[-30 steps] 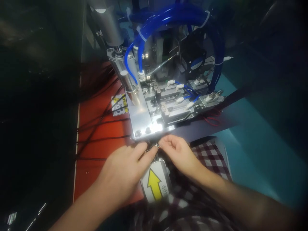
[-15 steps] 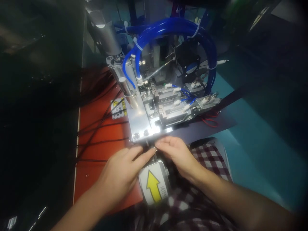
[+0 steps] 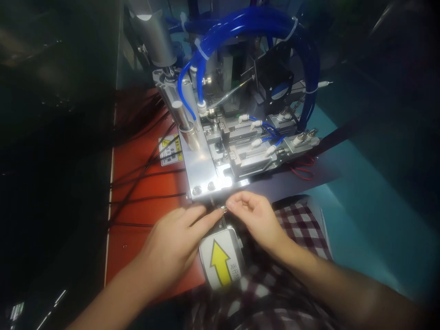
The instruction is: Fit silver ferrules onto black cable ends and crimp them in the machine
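Note:
My left hand (image 3: pixel 173 243) and my right hand (image 3: pixel 256 219) meet just below the front edge of a shiny metal fixture plate (image 3: pixel 201 172). Both pinch a tiny metal part (image 3: pixel 224 209) between their fingertips; it looks joined to a thin dark wire. The left fingers are stretched toward it, and the right fingers are curled around it. Directly beneath the hands sits a white button plate with a yellow arrow (image 3: pixel 222 264).
Behind the plate stands a pneumatic machine with blue air hoses (image 3: pixel 254 27), cylinders (image 3: pixel 184 121) and small clamps. Black cables (image 3: pixel 144 172) cross the orange surface (image 3: pixel 137 215) on the left, by a yellow warning label (image 3: pixel 171 150). A checked cloth (image 3: pixel 299 224) lies at right on the teal bench.
The view tilted slightly and back. Both hands stay pinched together at the same spot by the plate's edge, with only small finger shifts.

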A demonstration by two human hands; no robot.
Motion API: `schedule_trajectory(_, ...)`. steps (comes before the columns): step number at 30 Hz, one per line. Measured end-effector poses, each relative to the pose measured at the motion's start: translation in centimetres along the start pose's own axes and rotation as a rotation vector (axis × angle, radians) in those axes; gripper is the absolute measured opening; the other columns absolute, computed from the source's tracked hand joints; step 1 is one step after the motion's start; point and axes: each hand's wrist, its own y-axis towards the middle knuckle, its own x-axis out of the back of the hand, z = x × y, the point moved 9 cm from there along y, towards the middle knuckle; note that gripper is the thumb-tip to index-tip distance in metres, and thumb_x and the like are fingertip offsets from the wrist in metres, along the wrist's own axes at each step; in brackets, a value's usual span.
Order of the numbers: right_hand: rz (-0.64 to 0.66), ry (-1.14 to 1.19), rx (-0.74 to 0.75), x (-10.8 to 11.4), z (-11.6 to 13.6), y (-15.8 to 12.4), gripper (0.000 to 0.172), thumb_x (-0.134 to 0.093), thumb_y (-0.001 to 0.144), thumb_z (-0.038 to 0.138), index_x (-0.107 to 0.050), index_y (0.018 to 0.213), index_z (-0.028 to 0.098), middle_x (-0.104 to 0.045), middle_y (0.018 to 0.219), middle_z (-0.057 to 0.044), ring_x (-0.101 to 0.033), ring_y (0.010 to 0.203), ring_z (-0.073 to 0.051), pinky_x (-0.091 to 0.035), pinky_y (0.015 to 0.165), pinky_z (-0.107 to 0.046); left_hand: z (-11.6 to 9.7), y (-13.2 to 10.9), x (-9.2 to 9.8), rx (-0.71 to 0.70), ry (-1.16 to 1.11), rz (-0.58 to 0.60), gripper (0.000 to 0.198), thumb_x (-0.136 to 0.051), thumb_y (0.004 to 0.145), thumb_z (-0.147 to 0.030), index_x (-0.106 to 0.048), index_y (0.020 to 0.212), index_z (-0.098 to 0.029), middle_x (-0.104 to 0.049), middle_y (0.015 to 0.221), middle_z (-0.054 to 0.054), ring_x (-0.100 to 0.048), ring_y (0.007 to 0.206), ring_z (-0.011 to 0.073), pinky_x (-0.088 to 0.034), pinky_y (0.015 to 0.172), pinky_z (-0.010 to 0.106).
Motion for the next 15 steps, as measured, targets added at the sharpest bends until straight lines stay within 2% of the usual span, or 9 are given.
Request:
schedule_trajectory(9, 0.051, 0.023, -0.072, -0.39, -0.44, 0.13, 0.014, -0.061, 0.079, 0.026, -0.059, 0.069, 0.016, -0.057, 0.063, 0.002, -0.051, 0.059, -0.012, -0.043, 0.056, -0.025, 0.06, -0.12, -0.03, -0.004, 0.036, -0.005, 0.039, -0.040, 0.088, -0.006, -0.061, 0.119, -0.015, -0.064, 0.091, 0.009, -0.056, 0.069, 0.0181, -0.047, 0.056, 0.028)
schedule_trajectory(15, 0.051, -0.062, -0.080, -0.58, -0.08, 0.10, 0.017, -0.056, 0.084, 0.023, -0.057, 0.070, 0.015, -0.055, 0.063, 0.002, -0.049, 0.059, -0.011, -0.042, 0.056, -0.025, -0.32, -0.28, -0.16, -0.026, 0.090, 0.017, 0.042, -0.038, 0.087, -0.004, -0.060, 0.120, -0.014, -0.063, 0.089, 0.009, -0.053, 0.063, 0.0175, -0.045, 0.051, 0.028)
